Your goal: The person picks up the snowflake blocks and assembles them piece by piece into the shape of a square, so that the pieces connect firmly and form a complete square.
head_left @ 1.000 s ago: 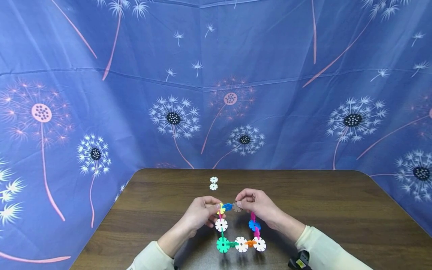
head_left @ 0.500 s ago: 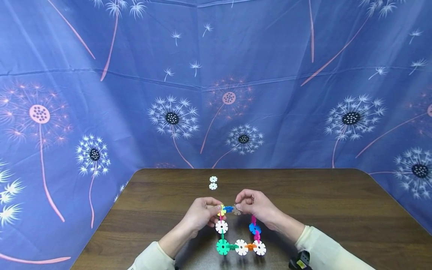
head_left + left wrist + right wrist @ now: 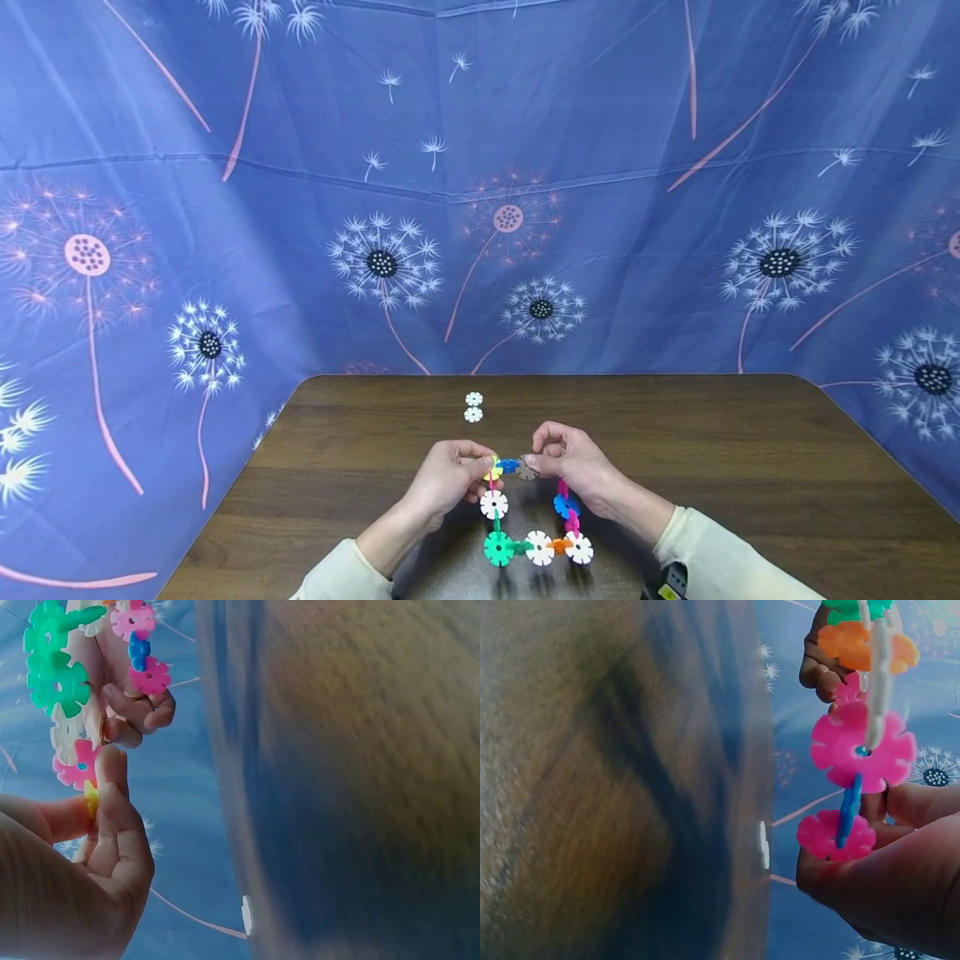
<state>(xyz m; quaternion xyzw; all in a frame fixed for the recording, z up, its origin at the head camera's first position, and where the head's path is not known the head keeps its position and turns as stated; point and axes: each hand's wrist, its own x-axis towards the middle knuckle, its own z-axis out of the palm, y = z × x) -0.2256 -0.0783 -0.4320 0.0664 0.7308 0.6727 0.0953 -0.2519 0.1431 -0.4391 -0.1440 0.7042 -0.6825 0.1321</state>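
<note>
Plastic snowflake discs, slotted together, form a squarish ring held up over the table. Between its thumb and fingers the left hand (image 3: 444,479) pinches a yellow disc (image 3: 91,799) at the ring's far left corner. A blue disc (image 3: 509,466) links it to a grey-brown disc (image 3: 528,468), which the right hand (image 3: 579,465) pinches at the far right corner. Down the left run a white disc (image 3: 493,505) and a green disc (image 3: 498,549). An orange disc (image 3: 559,546) sits in the near side. Pink discs (image 3: 862,746) and a blue one make up the right side.
Two loose white discs (image 3: 473,407) lie on the brown wooden table (image 3: 360,425) beyond the hands. A blue cloth with dandelion prints (image 3: 480,208) hangs behind and beside the table. A black device (image 3: 672,579) is at the right sleeve.
The ring dips slightly toward the near side, and its lower part shifts a little right. The right hand moves slightly right while both hands keep their pinch.
</note>
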